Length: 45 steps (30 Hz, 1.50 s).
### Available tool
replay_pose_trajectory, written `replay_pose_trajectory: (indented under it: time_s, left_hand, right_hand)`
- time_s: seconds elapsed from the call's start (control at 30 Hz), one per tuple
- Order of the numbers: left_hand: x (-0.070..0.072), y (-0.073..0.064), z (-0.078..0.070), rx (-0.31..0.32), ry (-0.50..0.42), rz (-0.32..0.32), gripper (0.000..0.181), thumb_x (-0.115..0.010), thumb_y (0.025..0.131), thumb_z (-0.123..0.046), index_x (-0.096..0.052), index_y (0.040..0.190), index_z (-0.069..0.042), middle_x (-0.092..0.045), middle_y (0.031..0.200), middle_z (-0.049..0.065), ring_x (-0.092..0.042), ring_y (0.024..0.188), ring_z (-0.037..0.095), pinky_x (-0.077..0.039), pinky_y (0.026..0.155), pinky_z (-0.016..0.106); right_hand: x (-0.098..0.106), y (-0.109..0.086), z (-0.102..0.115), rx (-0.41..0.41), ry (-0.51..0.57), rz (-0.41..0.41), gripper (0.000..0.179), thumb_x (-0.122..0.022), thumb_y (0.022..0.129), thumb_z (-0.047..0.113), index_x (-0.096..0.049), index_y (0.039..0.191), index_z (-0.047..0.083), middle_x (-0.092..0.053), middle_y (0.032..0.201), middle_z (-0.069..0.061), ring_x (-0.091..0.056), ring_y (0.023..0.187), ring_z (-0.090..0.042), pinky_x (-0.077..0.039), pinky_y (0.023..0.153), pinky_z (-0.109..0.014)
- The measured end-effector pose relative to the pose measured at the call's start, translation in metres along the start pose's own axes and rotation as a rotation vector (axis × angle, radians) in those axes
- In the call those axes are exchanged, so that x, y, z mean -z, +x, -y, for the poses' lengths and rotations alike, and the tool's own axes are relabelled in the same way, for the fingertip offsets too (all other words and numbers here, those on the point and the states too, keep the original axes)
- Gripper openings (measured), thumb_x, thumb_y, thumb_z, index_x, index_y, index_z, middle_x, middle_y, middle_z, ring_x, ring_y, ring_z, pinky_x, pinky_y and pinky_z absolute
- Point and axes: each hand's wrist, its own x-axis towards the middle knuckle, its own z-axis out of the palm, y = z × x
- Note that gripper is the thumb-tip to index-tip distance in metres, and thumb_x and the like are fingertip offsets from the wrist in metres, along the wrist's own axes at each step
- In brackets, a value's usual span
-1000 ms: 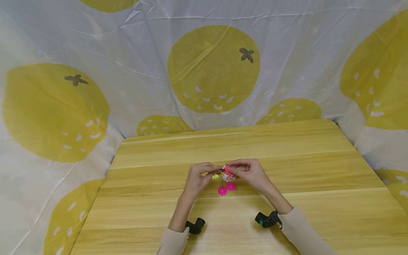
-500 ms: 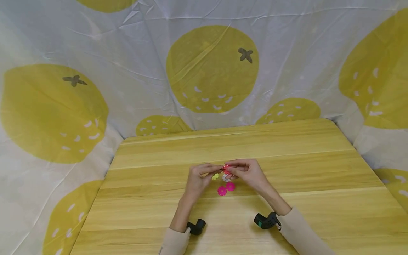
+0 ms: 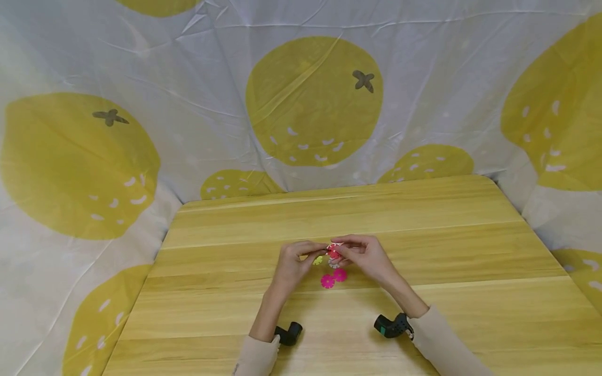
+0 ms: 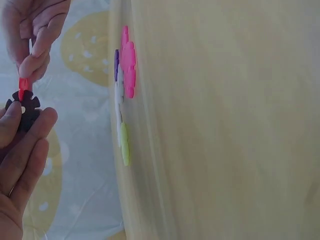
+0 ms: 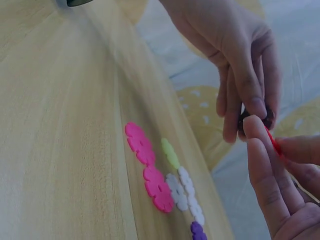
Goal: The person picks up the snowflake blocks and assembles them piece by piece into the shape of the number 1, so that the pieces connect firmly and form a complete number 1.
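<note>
My left hand (image 3: 289, 266) pinches a dark notched disc (image 4: 31, 112) between thumb and fingers. My right hand (image 3: 369, 257) pinches a red notched disc (image 4: 23, 86), its face partly covered by fingertips in the head view. Both hands are raised above the table, close together. In the left wrist view the red disc's edge meets the dark disc's rim; whether it sits in a notch I cannot tell. Below the hands lie two pink flower-shaped discs (image 5: 157, 189), side by side and touching, with a yellow-green disc (image 5: 170, 153) beyond them.
White discs (image 5: 190, 194) and a purple disc (image 5: 198, 231) lie near the pink pair on the wooden table (image 3: 226, 292). Black wrist-worn devices (image 3: 394, 326) hang at both sleeves. Behind the table is a lemon-print cloth (image 3: 423, 78).
Both hands stay almost in place. The red disc has tilted slightly between the fingertips, so its face shows a little differently. The discs on the table have not moved.
</note>
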Motion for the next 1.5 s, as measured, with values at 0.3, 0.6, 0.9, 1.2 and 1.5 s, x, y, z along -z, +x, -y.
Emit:
replay_pose_trajectory:
  time_s: [0.3,0.6,0.9,1.2,1.5]
  left_hand:
    - [0.004,-0.001,-0.003,0.214,-0.034,0.132,0.033,-0.082,0.088,-0.014,-0.077,0.12,-0.007,-0.08,0.113,0.006,-0.076,0.104,0.021,-0.062,0.088,0.039]
    - [0.003,0.0,-0.002,0.286,-0.112,0.198,0.036,-0.081,0.089,-0.008,-0.075,0.124,-0.006,-0.078,0.117,0.01,-0.074,0.104,0.024,-0.061,0.089,0.042]
    - [0.01,0.0,0.001,0.372,-0.118,0.169,0.03,-0.083,0.088,-0.012,-0.077,0.117,-0.011,-0.078,0.113,0.005,-0.073,0.103,0.021,-0.059,0.087,0.033]
    - [0.014,-0.002,0.004,0.4,-0.109,0.241,0.026,-0.082,0.088,-0.01,-0.078,0.114,-0.01,-0.078,0.112,0.005,-0.072,0.101,0.021,-0.058,0.086,0.026]
    - [0.014,-0.002,0.005,0.393,-0.128,0.3,0.028,-0.081,0.089,-0.008,-0.077,0.117,-0.006,-0.078,0.114,0.007,-0.074,0.102,0.023,-0.059,0.087,0.035]
  right_hand:
    - [0.0,-0.001,0.0,-0.032,-0.034,-0.016,0.027,-0.07,0.098,0.005,-0.07,0.12,-0.009,-0.074,0.101,-0.029,-0.076,0.073,-0.022,-0.063,0.075,-0.05]
    - [0.001,0.001,-0.004,-0.062,-0.057,0.033,0.027,-0.067,0.101,0.01,-0.068,0.123,-0.006,-0.073,0.097,-0.031,-0.071,0.065,-0.015,-0.063,0.066,-0.041]
    - [0.022,-0.001,-0.012,-0.164,-0.167,0.129,0.028,-0.068,0.098,0.005,-0.069,0.123,-0.007,-0.072,0.097,-0.027,-0.069,0.07,-0.019,-0.059,0.064,-0.029]
    - [0.023,-0.002,-0.021,-0.124,-0.342,0.188,0.028,-0.084,0.085,0.005,-0.076,0.11,-0.005,-0.051,0.068,-0.001,-0.043,0.06,-0.007,-0.035,0.055,-0.019]
    - [0.019,-0.002,-0.025,-0.1,-0.444,0.196,0.023,-0.086,0.082,0.007,-0.081,0.104,0.004,-0.043,0.063,0.006,-0.039,0.058,-0.005,-0.032,0.055,-0.019]
